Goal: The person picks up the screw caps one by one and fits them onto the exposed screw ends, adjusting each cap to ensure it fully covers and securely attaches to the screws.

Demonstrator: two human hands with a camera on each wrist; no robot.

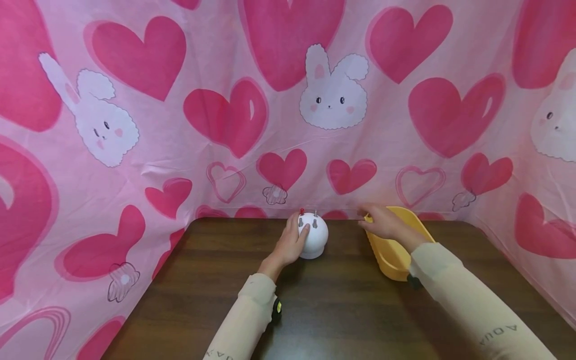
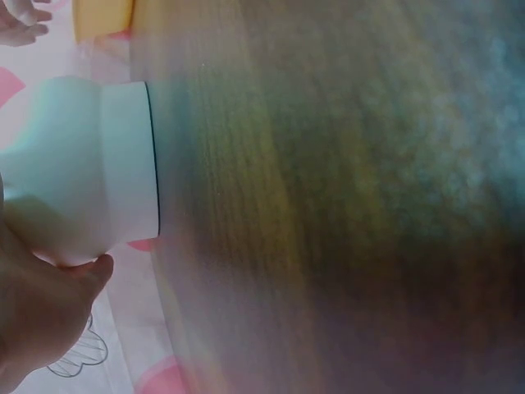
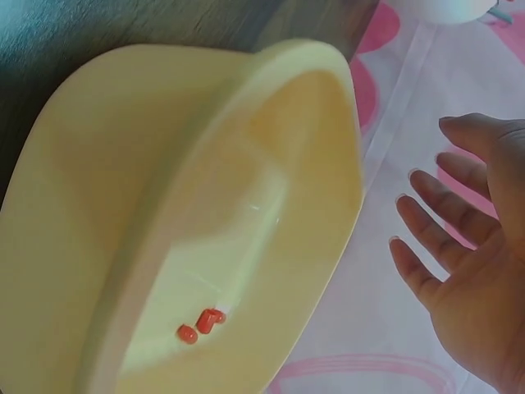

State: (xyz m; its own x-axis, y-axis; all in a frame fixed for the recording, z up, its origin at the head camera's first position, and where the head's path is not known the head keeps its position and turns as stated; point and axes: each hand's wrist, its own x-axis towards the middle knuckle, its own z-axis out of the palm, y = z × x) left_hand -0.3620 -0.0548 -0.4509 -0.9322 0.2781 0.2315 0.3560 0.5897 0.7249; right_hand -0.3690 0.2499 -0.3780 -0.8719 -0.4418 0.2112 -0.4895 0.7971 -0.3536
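Sleeves: pale with dark lettering, reaching in from the near side of the white ball, one toward its left, the other off to its right.
Left hand: at the ball's left side, thumb on the near face, the other fingers partly hidden; it grips the ball, probably because so round a thing could rock or turn.
White ball: upright on the table, by the look of it; the flat collar underneath likely lets it stand level.
Pegs: one red peg and some grey pegs poke out of the ball's upper part, presumably held in holes too small to make out.
Right hand: to the right of the ball and apart from it, fingers spread and slightly bent, nothing in the palm.
Tray: yellow, right of the ball, partly under the right arm; set there, I judge, for an easy reach while the other hand steadies the ball.
Red pieces: loose on the tray's floor, well right of the ball; the raised walls probably keep them from rolling off.
Cloth: pink, with hearts and rabbits, hanging behind the ball.
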